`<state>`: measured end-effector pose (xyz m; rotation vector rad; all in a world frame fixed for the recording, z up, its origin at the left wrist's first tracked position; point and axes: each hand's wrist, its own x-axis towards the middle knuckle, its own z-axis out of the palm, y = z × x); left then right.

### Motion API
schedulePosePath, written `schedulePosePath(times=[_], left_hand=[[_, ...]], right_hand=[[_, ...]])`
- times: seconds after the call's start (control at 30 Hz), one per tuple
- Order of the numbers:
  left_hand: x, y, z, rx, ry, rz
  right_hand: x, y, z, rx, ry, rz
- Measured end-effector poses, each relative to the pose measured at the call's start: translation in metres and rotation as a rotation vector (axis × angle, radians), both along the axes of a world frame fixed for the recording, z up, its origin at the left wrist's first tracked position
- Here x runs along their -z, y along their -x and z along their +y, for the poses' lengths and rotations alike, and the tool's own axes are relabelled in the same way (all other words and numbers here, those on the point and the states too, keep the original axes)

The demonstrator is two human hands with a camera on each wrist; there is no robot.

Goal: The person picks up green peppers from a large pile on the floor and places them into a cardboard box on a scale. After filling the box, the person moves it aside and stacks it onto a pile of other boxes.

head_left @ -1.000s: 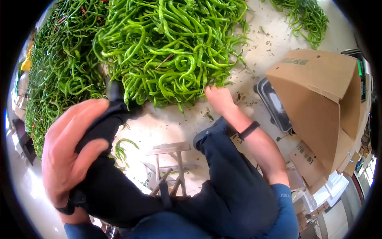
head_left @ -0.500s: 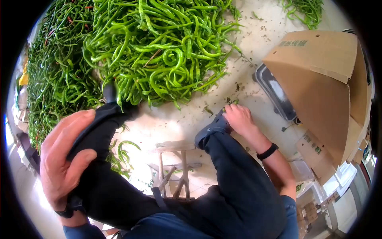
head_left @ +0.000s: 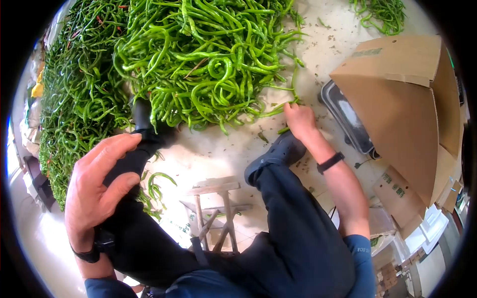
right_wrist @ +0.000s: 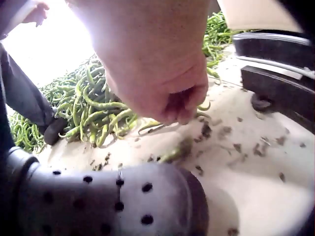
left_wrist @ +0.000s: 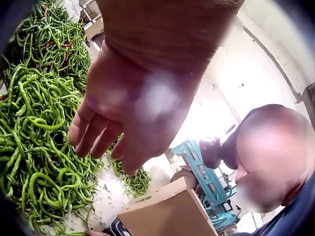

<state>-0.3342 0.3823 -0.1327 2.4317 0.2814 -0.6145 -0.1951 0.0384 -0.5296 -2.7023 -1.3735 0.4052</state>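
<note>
A large heap of long green chili peppers [head_left: 213, 64] lies on the floor in front of the person. My right hand [head_left: 300, 120] is low at the heap's near right edge, fingers curled and pinching a green chili pepper [right_wrist: 150, 127], which shows on both sides of the fingers in the right wrist view. Under that hand, beside the dark clog [head_left: 278, 154], lies another pepper [right_wrist: 176, 151], blurred. My left hand [head_left: 102, 184] hangs over the left knee with its fingers loosely extended and holds nothing; its palm faces the camera in the left wrist view.
A darker pepper heap [head_left: 84, 94] with some red ones lies left, a smaller pile [head_left: 382, 15] at far right. An open cardboard box [head_left: 392, 104] stands right, beside a black wheeled base [head_left: 348, 119]. Loose peppers [head_left: 156, 186] lie near a wooden stool [head_left: 213, 188]; dry scraps litter the floor.
My right hand went from the heap's edge down to the clog, then moved back up and slightly right toward the heap. The left hand stayed over the knee. The head view shifted slightly.
</note>
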Motion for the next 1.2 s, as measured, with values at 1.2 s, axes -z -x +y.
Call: schedulePosePath(times=[1.2], left_hand=[[0.016, -0.014, 0.045, -0.066, 0.011, 0.055]], right_hand=[[-0.007, -0.052, 0.032, 0.826, -0.624, 0.355]])
